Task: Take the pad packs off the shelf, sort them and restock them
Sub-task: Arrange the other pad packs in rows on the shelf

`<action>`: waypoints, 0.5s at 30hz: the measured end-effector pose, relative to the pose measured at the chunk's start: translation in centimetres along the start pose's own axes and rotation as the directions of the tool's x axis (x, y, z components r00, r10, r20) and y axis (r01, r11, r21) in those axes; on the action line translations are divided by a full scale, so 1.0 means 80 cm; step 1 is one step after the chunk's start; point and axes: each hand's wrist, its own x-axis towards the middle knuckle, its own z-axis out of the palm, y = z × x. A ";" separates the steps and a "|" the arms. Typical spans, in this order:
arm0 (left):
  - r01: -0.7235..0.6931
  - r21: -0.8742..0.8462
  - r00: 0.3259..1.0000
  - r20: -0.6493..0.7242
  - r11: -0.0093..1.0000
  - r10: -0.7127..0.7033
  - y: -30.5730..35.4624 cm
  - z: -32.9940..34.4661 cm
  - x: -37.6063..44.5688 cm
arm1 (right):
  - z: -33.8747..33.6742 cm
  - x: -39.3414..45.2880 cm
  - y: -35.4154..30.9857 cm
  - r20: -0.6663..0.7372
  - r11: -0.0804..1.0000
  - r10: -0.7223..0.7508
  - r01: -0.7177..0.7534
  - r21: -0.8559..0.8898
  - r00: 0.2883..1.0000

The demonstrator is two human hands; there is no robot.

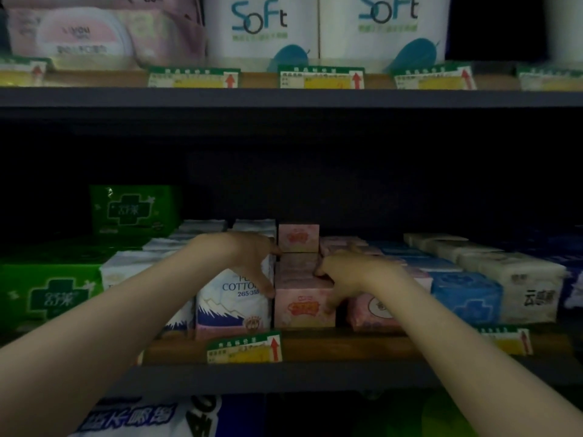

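A row of small pink pad boxes (pixel 304 305) runs front to back in the middle of the shelf (pixel 347 345), with one more pink box (pixel 298 237) stacked at the back. My left hand (pixel 252 263) grips the row's left side, thumb down at the front box's corner. On the row's right side my right hand (pixel 340 279) curls its fingers round the front boxes. White "Cotton" pad packs (pixel 232 298) stand directly left of the pink row, a pink soft pack (pixel 369 312) directly right.
Green packs (pixel 47 294) lie at the left, one (pixel 134 209) upright behind them. Blue packs (pixel 467 296) and white packs (pixel 527 291) fill the right. Price tags (pixel 244 346) hang on the shelf's front rail. Tissue rolls (pixel 262 23) stand on the shelf above.
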 end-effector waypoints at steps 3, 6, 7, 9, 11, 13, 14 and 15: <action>-0.011 0.049 0.999 -0.049 0.999 0.013 0.000 0.001 -0.008 | -0.002 -0.008 0.001 0.010 0.999 -0.017 0.017 0.042 1.000; -0.046 0.318 0.977 -0.185 0.947 0.110 0.013 0.012 -0.013 | -0.006 -0.013 0.007 0.053 0.999 -0.024 0.021 0.044 0.998; -0.064 0.377 0.968 -0.202 0.924 0.149 0.019 0.017 -0.013 | -0.007 -0.013 0.011 0.071 0.997 -0.023 0.017 0.081 0.997; -0.083 0.420 0.968 -0.180 0.904 0.172 0.026 0.027 -0.011 | -0.009 -0.016 0.019 0.108 0.975 -0.032 0.007 0.220 0.994; -0.057 0.440 0.974 -0.171 0.896 0.146 0.025 0.033 -0.010 | -0.015 -0.021 0.026 0.083 0.933 -0.043 0.010 0.361 0.996; -0.033 0.451 0.973 -0.188 0.892 0.132 0.020 0.033 -0.010 | -0.018 -0.022 0.032 -0.001 0.914 -0.023 0.022 0.405 1.000; -0.032 0.452 0.973 -0.191 0.892 0.132 0.018 0.033 -0.009 | -0.017 -0.019 0.033 -0.031 0.924 -0.010 0.021 0.383 0.999; -0.034 0.455 0.973 -0.189 0.890 0.134 0.018 0.033 -0.009 | -0.014 -0.014 0.033 -0.039 0.940 0.001 0.012 0.342 0.999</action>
